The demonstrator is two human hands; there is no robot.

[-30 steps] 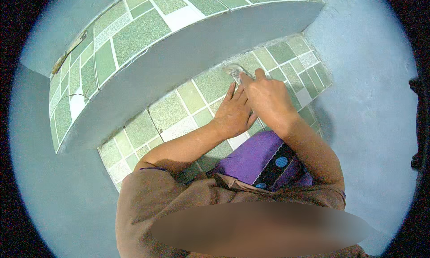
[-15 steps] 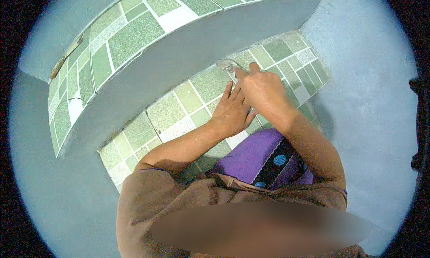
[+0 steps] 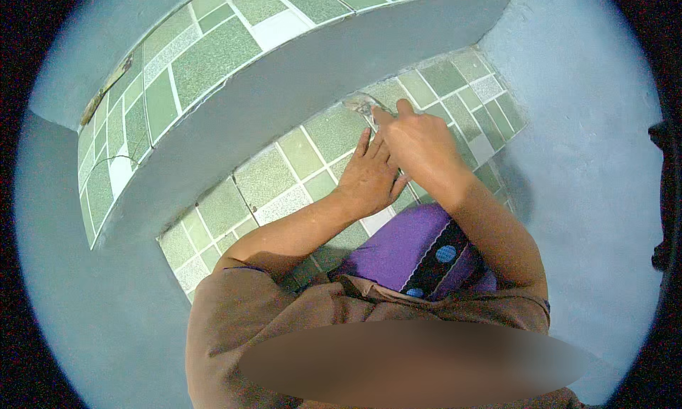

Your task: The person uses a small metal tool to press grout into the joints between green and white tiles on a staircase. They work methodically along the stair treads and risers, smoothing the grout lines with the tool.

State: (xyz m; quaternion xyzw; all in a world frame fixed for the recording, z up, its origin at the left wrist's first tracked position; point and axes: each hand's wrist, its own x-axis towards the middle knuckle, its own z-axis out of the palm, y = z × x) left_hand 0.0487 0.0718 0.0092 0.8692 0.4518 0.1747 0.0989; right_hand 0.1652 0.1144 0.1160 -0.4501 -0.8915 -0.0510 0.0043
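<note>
My left hand (image 3: 368,180) rests with its fingers stretched forward on the green tiled step (image 3: 335,133), beside my right hand. My right hand (image 3: 420,142) is bent over the same step, its fingers curled downward and one fingertip close to a rough greyish patch (image 3: 361,105). That patch lies at the step's back edge, against the grey riser (image 3: 298,82). What the right fingers grip, if anything, is hidden beneath the hand.
A higher curved step (image 3: 213,61) with green and white tiles rises behind the riser. A thin stick-like piece (image 3: 106,89) lies at its left end. Bluish-grey wall (image 3: 582,146) borders the right side. Purple cloth with a black band (image 3: 398,249) covers my lap.
</note>
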